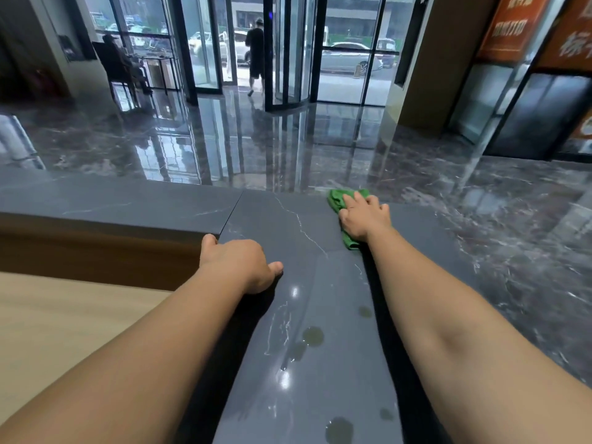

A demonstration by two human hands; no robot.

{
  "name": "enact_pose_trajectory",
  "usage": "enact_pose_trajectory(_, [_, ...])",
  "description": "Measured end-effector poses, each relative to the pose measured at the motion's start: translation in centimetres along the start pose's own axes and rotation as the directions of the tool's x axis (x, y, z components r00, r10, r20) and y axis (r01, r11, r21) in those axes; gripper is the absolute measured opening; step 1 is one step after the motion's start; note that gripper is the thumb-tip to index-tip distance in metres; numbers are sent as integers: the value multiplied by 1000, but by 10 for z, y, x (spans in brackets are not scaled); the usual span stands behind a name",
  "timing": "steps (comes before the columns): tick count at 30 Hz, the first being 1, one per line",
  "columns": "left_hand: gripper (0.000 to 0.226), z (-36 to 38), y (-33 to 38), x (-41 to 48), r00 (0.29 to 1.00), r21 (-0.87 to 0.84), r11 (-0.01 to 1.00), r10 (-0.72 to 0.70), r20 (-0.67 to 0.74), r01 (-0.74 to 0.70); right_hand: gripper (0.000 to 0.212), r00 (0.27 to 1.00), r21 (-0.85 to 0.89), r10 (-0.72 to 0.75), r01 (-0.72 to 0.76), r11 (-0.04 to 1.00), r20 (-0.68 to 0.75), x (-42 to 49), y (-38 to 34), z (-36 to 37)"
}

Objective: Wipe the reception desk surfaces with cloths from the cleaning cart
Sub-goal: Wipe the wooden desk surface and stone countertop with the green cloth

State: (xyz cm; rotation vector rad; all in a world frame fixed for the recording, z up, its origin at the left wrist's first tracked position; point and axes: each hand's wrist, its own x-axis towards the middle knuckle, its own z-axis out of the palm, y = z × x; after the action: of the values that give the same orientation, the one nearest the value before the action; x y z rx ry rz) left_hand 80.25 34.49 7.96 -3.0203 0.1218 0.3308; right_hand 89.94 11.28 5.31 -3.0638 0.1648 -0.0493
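Observation:
The reception desk's raised dark grey stone counter (288,225) runs away from me and turns left at a corner. My right hand (365,217) lies flat on a green cloth (338,198) near the counter's far outer edge, fingers spread and pressing the cloth down; part of the cloth (349,241) shows below the palm. My left hand (238,262) holds no cloth and grips the counter's inner edge, fingers curled over it and thumb on top. Wet patches (312,335) and streaks glisten on the counter close to me.
A lower light wooden desk surface (64,315) sits at left beneath the counter's brown inner wall. Beyond the counter lies a glossy dark marble lobby floor (224,139), with glass revolving doors (288,59), a person walking out and another person seated at far left.

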Motion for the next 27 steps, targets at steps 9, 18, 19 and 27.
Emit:
enact_pose_trajectory(9, [54,0,8,-3,1000,-18,1000,-7,-25,6,46,946,7,318,-318,948,-70,-8,10,1])
enact_pose_trajectory(18, [56,-6,18,2,997,-31,998,-61,55,63,47,977,-18,-210,209,978,-25,-26,-68,11])
enact_pose_trajectory(19, [57,-6,18,3,995,-38,997,-67,74,70,47,970,-17,-244,244,970,-9,-22,-58,9])
enact_pose_trajectory(27, [56,1,14,8,994,-91,994,-52,99,61,48,997,43,57,-55,998,-48,2,64,-3])
